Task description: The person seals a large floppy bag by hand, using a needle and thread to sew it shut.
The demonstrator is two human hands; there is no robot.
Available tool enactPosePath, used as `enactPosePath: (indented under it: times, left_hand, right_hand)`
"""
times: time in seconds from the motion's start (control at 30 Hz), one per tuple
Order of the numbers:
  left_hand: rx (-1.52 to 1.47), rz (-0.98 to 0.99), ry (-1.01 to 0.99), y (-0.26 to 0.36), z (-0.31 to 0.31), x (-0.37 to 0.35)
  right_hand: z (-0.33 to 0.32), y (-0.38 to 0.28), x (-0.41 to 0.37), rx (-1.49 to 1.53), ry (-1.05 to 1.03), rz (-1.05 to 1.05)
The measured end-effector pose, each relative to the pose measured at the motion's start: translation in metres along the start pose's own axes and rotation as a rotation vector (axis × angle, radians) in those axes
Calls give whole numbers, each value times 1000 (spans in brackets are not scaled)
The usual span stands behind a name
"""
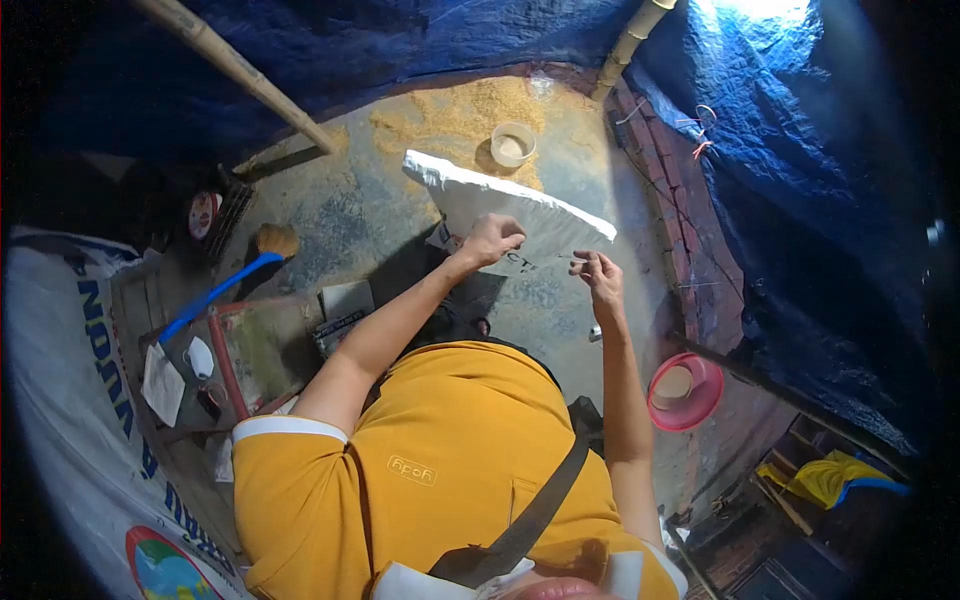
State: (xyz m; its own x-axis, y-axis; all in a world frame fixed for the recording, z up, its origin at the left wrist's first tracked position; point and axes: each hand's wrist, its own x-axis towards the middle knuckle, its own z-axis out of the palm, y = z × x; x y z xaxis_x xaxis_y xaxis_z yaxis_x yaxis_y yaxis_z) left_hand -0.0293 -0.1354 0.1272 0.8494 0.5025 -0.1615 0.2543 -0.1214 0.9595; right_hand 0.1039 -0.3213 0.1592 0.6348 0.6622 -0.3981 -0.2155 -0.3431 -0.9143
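A large white slab-like piece point(520, 215) with a bright ragged upper edge and some dark lettering on its lower part stands in front of me, tilted. My left hand point(490, 240) is against its near face, fingers curled together; what they hold, if anything, is too small to tell. Near the lower right end of the piece, my right hand point(598, 272) is raised with thumb and fingers pinched, and a thin thing too small to make out shows at the fingertips.
A round bowl point(513, 145) stands beyond the piece, among yellowish grains point(440, 115). A pink basin point(685, 392) lies at right. A blue-handled brush point(225, 290) is at left, near a red-edged board point(265, 345). Blue tarpaulin point(800, 200) hangs around, with bamboo poles point(240, 70).
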Motion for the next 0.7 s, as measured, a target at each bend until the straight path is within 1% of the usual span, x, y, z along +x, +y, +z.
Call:
enactPosePath:
  times: [0.07, 0.13, 0.2, 0.23, 0.27, 0.33, 0.37, 0.47, 0.53, 0.6, 0.67, 0.7]
  left_hand:
    - [-68, -22, -21, -3, 6, -14]
    - [-30, -44, 13, -2, 10, -27]
    - [28, -146, 16, 1, 10, -41]
    - [-50, -237, -29, -3, 11, -47]
    - [-53, -245, -9, -4, 12, -53]
    - [-166, -250, 29, -1, 13, -66]
    - [-170, -257, 46, -3, 13, -72]
    - [-207, -213, 145, -18, 14, -88]
    - [94, -35, 217, -30, 13, -98]
    - [50, -41, 266, -30, 10, -108]
    - [144, 4, 197, -17, -2, -121]
    - [130, -10, 188, -27, -1, -121]
  right_hand:
    - [-5, 11, -10, 30, -23, -4]
    - [-3, 16, -23, 31, -26, -13]
    - [-3, 25, -31, 137, 13, 38]
    - [-3, 27, -35, 134, 11, 32]
    - [-4, 28, -39, 129, -11, 34]
    - [-3, 28, -47, 113, -15, 79]
    - [2, 28, -49, 131, 26, 106]
    - [6, 38, -51, 202, -89, 100]
    - [16, 35, -58, 168, -102, 122]
    - [26, 31, -62, 133, -124, 138]
    - [32, 32, -64, 197, -135, 168]
    - [30, 37, -62, 179, -180, 148]
